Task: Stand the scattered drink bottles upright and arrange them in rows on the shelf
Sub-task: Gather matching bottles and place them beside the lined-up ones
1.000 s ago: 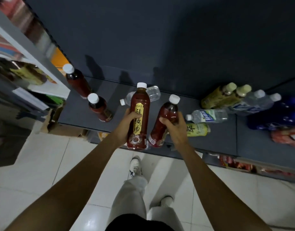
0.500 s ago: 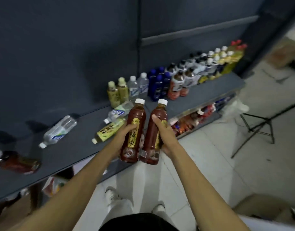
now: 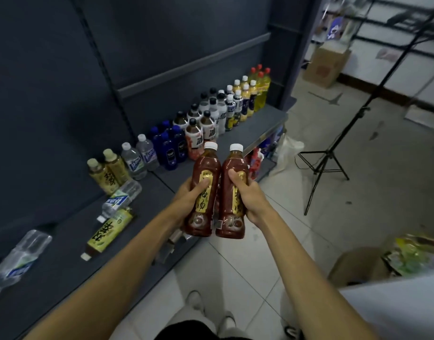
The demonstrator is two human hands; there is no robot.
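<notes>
My left hand grips a dark red drink bottle with a white cap and yellow label. Beside it, my right hand grips a second, matching red bottle. Both are upright, side by side, held in the air off the front edge of the dark grey shelf. On the shelf lie a yellow-green tea bottle and two clear water bottles. Further right, rows of upright bottles stand along the back.
Two upright tea bottles and two water bottles stand left of blue bottles. A black tripod stand is on the tiled floor at right. A cardboard box sits far back; another box is near right.
The view has swung right along the shelf. Both hands have carried the two red bottles rightward with it, still held upright together.
</notes>
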